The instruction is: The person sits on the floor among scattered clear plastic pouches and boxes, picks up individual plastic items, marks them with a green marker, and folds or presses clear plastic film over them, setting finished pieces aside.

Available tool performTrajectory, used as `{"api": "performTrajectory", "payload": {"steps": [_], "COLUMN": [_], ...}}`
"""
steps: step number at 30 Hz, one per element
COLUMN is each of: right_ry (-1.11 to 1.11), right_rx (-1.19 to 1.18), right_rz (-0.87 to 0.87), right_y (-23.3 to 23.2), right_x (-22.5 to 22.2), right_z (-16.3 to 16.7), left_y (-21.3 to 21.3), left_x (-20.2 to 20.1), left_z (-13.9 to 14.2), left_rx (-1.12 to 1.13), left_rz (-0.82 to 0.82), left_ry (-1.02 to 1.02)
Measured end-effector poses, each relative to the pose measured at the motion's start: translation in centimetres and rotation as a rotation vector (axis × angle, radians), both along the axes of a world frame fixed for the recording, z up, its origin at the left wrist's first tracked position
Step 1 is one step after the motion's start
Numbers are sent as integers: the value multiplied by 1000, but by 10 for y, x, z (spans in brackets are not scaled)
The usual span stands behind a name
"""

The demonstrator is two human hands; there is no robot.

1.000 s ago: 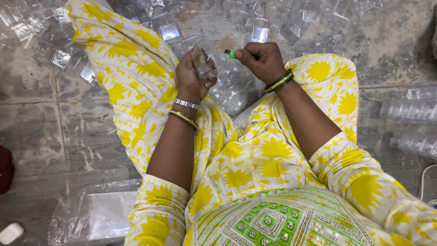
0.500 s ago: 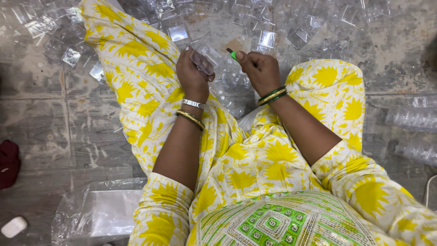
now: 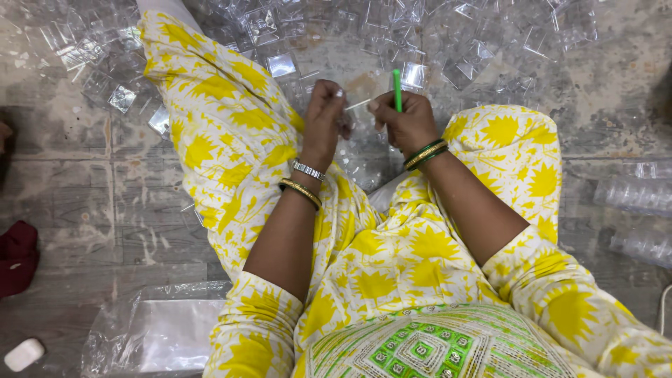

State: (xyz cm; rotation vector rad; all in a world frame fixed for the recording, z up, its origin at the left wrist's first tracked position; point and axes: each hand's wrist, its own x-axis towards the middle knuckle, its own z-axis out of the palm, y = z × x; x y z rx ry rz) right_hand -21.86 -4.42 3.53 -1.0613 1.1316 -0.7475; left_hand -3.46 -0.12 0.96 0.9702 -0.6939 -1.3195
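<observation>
Head view: grey stone floor [image 3: 70,189] strewn with clear plastic boxes [image 3: 280,66]; right-hand fingers [image 3: 383,106] grip green stick [image 3: 396,87].

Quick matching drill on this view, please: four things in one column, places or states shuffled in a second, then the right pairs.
Things:
1. green stick
2. white block
3. plastic bag
4. dark red cloth

Places:
A. floor, bottom left corner
B. upright in the right hand
C. flat on the floor by the left elbow
D. at the left edge, mid-height

Pairs: 1-B, 2-A, 3-C, 4-D
</observation>
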Motion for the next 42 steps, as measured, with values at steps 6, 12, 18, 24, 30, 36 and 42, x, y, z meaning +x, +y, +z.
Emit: {"api": "performTrajectory", "payload": {"steps": [6, 12, 18, 24, 30, 36, 42], "right_ry": [279, 59, 129, 150, 65, 371, 195], "right_rx": [-865, -459, -381, -261, -346, -513, -542], "right_rz": [30, -13, 52, 178, 201, 146, 311], "right_y": [2, 4, -1, 4, 12, 20, 42], "right_x": [-6, 3, 8, 8, 3, 14, 15], "right_z": [-1, 0, 1, 6, 12, 5, -4], "left_y": [0, 0, 4, 3, -2, 0, -5], "left_x": [3, 0, -2, 4, 16, 15, 16], "left_z": [15, 5, -10, -10, 6, 1, -19], "left_rx": [407, 245, 132, 145, 216, 201, 93], "left_rz": [-257, -70, 88, 277, 397, 386, 560], "left_ry": [367, 38, 85, 159, 320, 309, 56]}}
